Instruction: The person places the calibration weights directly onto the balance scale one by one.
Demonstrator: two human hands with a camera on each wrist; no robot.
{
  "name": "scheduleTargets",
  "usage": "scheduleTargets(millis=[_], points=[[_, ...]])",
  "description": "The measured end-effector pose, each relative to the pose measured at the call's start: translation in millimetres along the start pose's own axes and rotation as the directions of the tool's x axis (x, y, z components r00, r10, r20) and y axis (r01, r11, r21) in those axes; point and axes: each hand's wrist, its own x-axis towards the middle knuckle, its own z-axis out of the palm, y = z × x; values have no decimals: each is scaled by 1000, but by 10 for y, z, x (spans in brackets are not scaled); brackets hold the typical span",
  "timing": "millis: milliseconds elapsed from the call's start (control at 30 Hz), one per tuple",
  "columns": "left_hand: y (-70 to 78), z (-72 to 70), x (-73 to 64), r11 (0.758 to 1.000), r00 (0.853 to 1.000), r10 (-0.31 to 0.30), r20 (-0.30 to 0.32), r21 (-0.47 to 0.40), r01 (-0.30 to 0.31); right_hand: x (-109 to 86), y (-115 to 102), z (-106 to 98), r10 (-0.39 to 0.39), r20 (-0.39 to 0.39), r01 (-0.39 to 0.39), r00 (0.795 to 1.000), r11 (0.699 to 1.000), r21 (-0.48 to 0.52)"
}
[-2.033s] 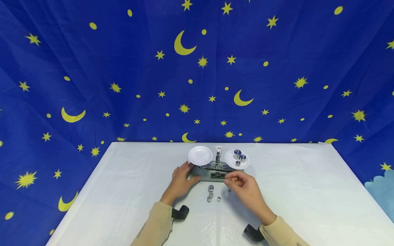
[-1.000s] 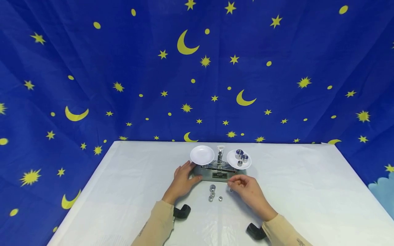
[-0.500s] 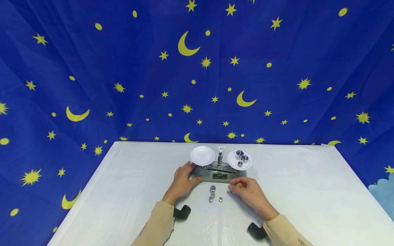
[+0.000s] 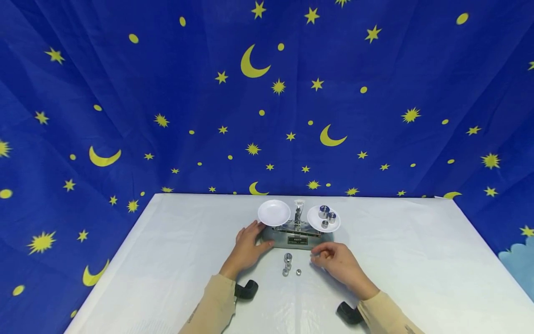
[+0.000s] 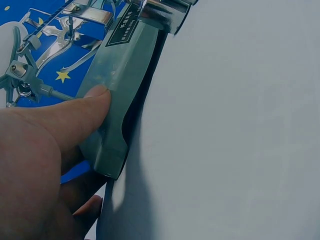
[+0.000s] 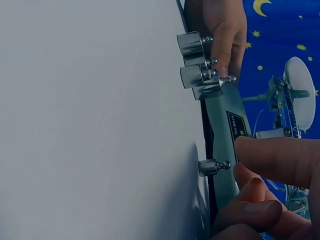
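My left hand (image 4: 246, 253) grips the left end of the balance scale (image 4: 279, 240), thumb on its front face and fingers behind, as the left wrist view shows. The left pan (image 4: 274, 213) is bare; the right pan (image 4: 313, 222) bears three metal weights (image 4: 324, 212). My right hand (image 4: 340, 265) is low in front of the scale's right end. In the right wrist view its thumb and forefinger are slightly parted, right at the knob of a small upright weight (image 6: 207, 167). That weight is hidden behind the hand in the head view.
Several knobbed weights (image 4: 288, 258) stand grouped on the white table (image 4: 200, 222) before the scale, with a small one (image 4: 298, 272) to their right. A black wrist mount (image 4: 247, 290) juts from each sleeve. Behind the table hangs a blue star-patterned cloth (image 4: 187, 93).
My right hand has sunk slightly toward the table, and its fingers now cover the small weight that showed below them earlier. The left hand keeps its grip on the scale.
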Motion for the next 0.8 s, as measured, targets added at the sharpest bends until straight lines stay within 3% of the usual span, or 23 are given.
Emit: scheduleTargets(millis=[500, 800], points=[[-14, 8, 12, 1000, 1000, -1, -1, 4, 1, 2, 28, -6, -31, 31, 32, 999, 999, -35], [-18, 15, 5, 1000, 1000, 3, -5, -1, -3, -19, 3, 1, -40, 14, 42, 999, 993, -108]])
